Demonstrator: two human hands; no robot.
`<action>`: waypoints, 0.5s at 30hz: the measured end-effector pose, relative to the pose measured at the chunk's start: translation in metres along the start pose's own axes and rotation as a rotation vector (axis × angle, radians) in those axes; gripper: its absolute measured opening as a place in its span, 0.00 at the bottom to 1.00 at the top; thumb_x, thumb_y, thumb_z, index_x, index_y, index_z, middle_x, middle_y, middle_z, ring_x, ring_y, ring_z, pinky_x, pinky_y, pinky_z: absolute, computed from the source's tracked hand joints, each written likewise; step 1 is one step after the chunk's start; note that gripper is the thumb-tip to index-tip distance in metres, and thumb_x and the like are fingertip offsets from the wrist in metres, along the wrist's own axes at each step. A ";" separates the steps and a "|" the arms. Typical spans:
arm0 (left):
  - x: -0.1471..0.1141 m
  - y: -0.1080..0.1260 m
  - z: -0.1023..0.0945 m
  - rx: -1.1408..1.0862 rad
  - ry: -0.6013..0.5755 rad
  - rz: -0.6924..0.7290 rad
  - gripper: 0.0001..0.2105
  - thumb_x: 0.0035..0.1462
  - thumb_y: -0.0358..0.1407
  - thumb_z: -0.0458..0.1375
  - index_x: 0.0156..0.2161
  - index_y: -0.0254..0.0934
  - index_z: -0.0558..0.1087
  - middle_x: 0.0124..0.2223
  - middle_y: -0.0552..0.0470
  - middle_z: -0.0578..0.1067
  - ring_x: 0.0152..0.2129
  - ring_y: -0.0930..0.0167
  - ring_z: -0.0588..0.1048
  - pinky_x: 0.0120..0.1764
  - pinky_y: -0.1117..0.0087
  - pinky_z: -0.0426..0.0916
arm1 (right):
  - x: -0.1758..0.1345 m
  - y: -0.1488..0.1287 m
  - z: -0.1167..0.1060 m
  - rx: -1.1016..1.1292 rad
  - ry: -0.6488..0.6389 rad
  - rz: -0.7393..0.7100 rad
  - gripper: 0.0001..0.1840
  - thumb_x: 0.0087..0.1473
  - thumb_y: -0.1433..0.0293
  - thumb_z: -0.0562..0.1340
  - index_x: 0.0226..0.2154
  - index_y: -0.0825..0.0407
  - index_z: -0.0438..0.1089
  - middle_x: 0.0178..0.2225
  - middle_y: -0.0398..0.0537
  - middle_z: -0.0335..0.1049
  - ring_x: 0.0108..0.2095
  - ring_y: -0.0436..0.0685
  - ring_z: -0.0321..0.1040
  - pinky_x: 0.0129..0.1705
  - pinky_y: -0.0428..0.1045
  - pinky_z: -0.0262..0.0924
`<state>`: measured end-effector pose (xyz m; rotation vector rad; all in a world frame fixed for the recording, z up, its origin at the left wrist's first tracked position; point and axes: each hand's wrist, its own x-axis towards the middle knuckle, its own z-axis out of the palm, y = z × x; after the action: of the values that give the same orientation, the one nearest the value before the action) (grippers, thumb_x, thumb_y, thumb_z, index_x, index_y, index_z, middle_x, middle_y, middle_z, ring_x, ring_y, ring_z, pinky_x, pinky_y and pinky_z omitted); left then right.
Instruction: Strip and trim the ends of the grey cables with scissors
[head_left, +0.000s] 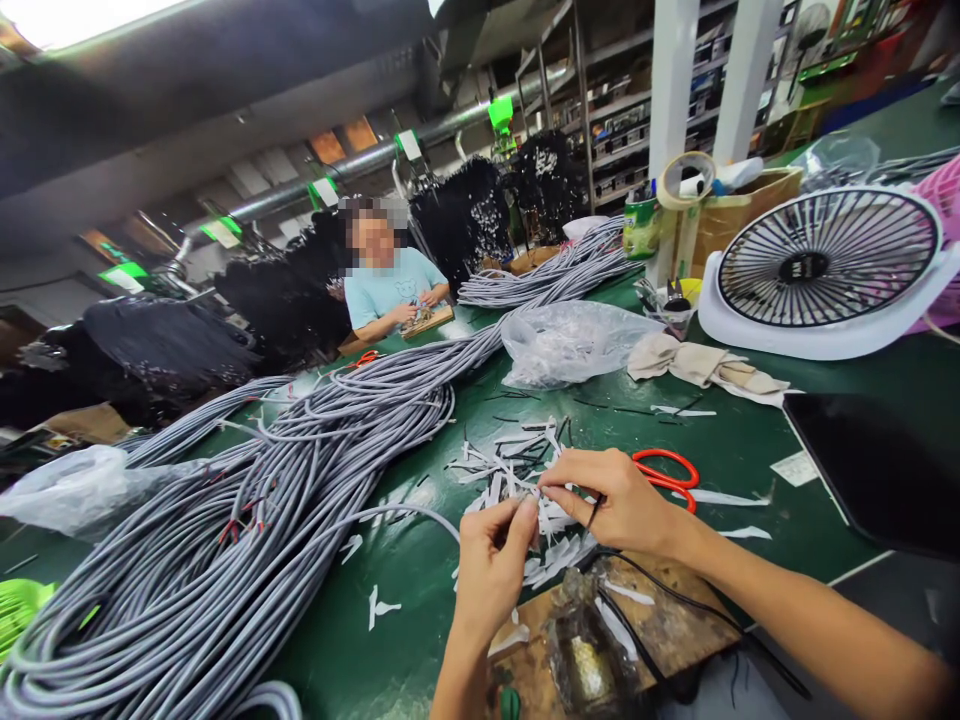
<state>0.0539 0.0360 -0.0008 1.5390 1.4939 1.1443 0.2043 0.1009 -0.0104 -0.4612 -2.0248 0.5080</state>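
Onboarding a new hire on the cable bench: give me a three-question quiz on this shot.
1. True or false: both hands, left and right, pinch the end of one grey cable.
2. The orange-handled scissors lie: A) in the right hand B) on the green table just beyond the right hand C) beside the co-worker.
3. What white appliance stands at the far right of the table?

Key:
1. True.
2. B.
3. A fan.
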 end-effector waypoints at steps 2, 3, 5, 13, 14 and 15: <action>0.000 0.001 -0.001 -0.006 -0.010 -0.005 0.21 0.54 0.43 0.50 0.16 0.34 0.55 0.16 0.58 0.52 0.15 0.79 0.50 0.18 0.74 0.44 | -0.001 0.001 0.001 -0.028 -0.002 -0.026 0.09 0.54 0.73 0.55 0.32 0.56 0.70 0.28 0.49 0.70 0.28 0.50 0.65 0.30 0.44 0.58; -0.001 0.001 -0.001 -0.010 -0.020 -0.012 0.21 0.54 0.43 0.49 0.16 0.35 0.54 0.16 0.58 0.51 0.15 0.79 0.49 0.18 0.74 0.44 | -0.001 0.002 0.001 -0.031 -0.004 -0.029 0.09 0.54 0.73 0.54 0.34 0.56 0.70 0.29 0.50 0.71 0.29 0.50 0.65 0.30 0.45 0.59; -0.001 0.001 -0.002 -0.015 -0.039 -0.026 0.21 0.55 0.44 0.49 0.16 0.35 0.53 0.16 0.58 0.51 0.15 0.79 0.49 0.18 0.74 0.43 | -0.001 0.002 0.001 -0.026 -0.017 -0.032 0.10 0.55 0.73 0.53 0.36 0.55 0.69 0.30 0.49 0.71 0.30 0.50 0.66 0.31 0.44 0.60; 0.000 0.002 -0.002 0.027 0.011 -0.008 0.21 0.54 0.45 0.49 0.15 0.35 0.54 0.16 0.58 0.51 0.15 0.79 0.50 0.19 0.74 0.45 | -0.001 0.005 -0.002 -0.078 -0.110 -0.099 0.12 0.57 0.74 0.50 0.36 0.55 0.68 0.28 0.49 0.69 0.28 0.48 0.65 0.27 0.42 0.56; 0.000 0.002 -0.001 0.034 0.020 -0.005 0.21 0.54 0.44 0.50 0.15 0.35 0.55 0.15 0.58 0.51 0.15 0.79 0.50 0.19 0.74 0.45 | -0.002 0.005 -0.002 -0.093 -0.122 -0.105 0.11 0.57 0.74 0.50 0.36 0.55 0.68 0.28 0.49 0.69 0.28 0.48 0.65 0.27 0.42 0.55; 0.000 0.002 -0.001 0.041 0.029 -0.004 0.21 0.54 0.44 0.50 0.15 0.34 0.56 0.15 0.58 0.52 0.15 0.79 0.50 0.19 0.74 0.45 | -0.002 0.006 -0.003 -0.108 -0.133 -0.109 0.11 0.57 0.74 0.50 0.36 0.55 0.68 0.29 0.48 0.69 0.28 0.48 0.65 0.26 0.43 0.55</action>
<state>0.0536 0.0354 0.0010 1.5522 1.5474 1.1455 0.2084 0.1053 -0.0133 -0.3878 -2.1997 0.3718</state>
